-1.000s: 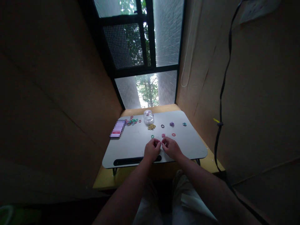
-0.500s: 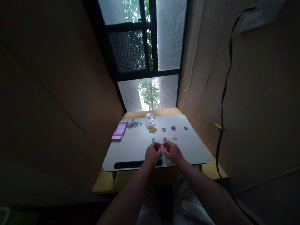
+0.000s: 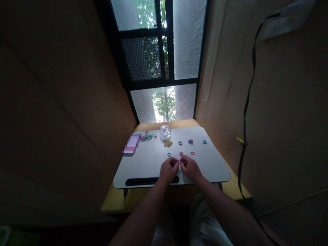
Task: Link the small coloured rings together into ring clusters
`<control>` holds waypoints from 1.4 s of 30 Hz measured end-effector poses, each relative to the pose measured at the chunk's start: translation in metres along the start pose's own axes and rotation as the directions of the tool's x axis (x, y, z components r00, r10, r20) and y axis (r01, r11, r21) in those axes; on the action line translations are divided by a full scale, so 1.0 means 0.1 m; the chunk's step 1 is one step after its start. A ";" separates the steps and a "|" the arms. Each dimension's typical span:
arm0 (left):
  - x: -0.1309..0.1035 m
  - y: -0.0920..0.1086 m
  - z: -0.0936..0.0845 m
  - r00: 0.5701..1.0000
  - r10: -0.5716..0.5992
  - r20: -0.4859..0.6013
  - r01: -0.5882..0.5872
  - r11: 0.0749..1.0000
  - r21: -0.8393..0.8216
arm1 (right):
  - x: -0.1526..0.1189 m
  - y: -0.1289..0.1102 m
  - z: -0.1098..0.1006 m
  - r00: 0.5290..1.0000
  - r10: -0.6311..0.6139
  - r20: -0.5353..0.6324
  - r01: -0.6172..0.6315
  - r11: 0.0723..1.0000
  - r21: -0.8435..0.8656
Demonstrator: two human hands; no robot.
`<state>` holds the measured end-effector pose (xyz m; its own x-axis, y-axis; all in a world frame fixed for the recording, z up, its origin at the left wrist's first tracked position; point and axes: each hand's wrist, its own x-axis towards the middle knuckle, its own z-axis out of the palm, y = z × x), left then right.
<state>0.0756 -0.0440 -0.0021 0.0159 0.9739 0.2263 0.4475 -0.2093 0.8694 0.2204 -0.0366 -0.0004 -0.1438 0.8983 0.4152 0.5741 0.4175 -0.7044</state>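
Observation:
My left hand (image 3: 169,169) and my right hand (image 3: 190,168) meet fingertip to fingertip above the front of a white lap table (image 3: 146,164). Between them both pinch a small pinkish piece (image 3: 179,163), too small to name. Just beyond the fingers lie a pink bundle (image 3: 181,154), a red ring (image 3: 192,153) and a green ring (image 3: 169,154). Farther back are a yellow pile of rings (image 3: 168,144), a dark ring (image 3: 180,143), a purple bundle (image 3: 190,141) and a teal one (image 3: 204,142).
A clear jar (image 3: 165,133) stands at the back of the table. Mixed coloured rings (image 3: 147,137) lie at the back left, beside a blurred-out phone-like object (image 3: 131,145). A black slot (image 3: 142,181) runs along the front edge. A black cord (image 3: 245,112) hangs at the right.
The whole view has shifted slightly, so the table sits a little lower and to the right. Both hands keep their pinch at nearly the same place.

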 end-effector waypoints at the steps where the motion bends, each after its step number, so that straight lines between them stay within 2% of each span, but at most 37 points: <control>1: 0.00 0.00 0.00 1.000 0.003 0.004 -0.003 1.000 -0.002 | 0.00 0.00 0.00 1.000 -0.001 -0.004 0.001 1.000 -0.002; 17: 0.00 0.01 -0.01 0.999 0.021 0.046 -0.021 1.000 -0.009 | 0.00 0.05 0.02 1.000 -0.021 -0.011 0.021 1.000 -0.021; 29: 0.00 0.03 -0.02 1.000 -0.017 0.018 0.017 1.000 0.012 | -0.01 0.04 0.01 0.999 -0.012 -0.032 0.013 0.999 0.032; 36: 0.00 0.05 0.00 0.999 -0.029 -0.028 0.029 1.000 -0.010 | 0.00 0.06 -0.01 0.999 0.032 0.009 -0.033 0.993 0.115; 42: 0.01 0.04 0.01 0.999 -0.042 -0.024 0.041 0.999 -0.029 | 0.05 0.17 0.02 0.992 0.122 -0.009 -0.118 0.978 0.174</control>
<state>0.0779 -0.0439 0.0012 -0.0240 0.9794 0.2003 0.4220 -0.1717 0.8902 0.2282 -0.0244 -0.0116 -0.0651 0.9412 0.3316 0.4381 0.3255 -0.8379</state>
